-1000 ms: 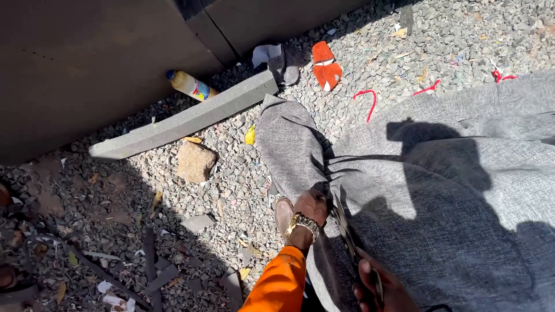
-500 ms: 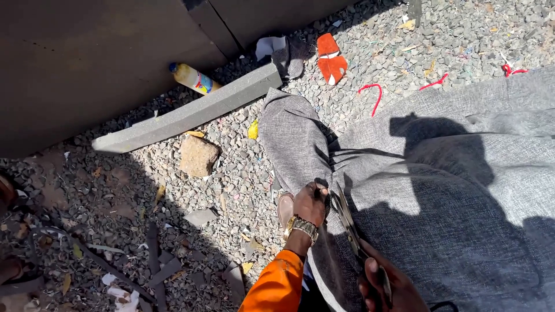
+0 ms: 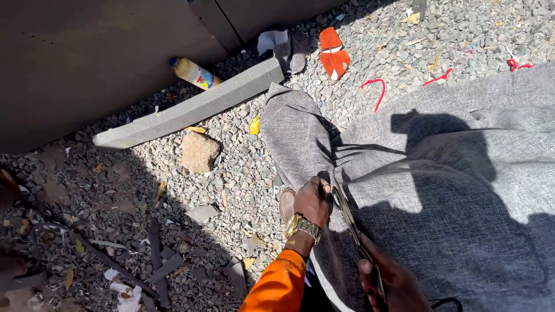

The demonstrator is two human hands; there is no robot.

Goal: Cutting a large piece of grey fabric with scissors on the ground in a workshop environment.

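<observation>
Where frame cuts right hand [image 3: 393, 283], scissors [image 3: 352, 222] seemingly held.

Sunlit gravel ground [image 3: 451, 34], dark wall [image 3: 87, 52], grey kerb block [image 3: 191, 110], hard shadows

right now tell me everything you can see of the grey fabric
The grey fabric is a large sheet of coarse woven cloth, spread over the gravel at the right. A narrow flap runs up toward the grey kerb block, with creases fanning from where the left hand pinches it. The scissors in the right hand lie along it beside that pinch. Sunlit, it carries a dark shadow across its middle.
</observation>
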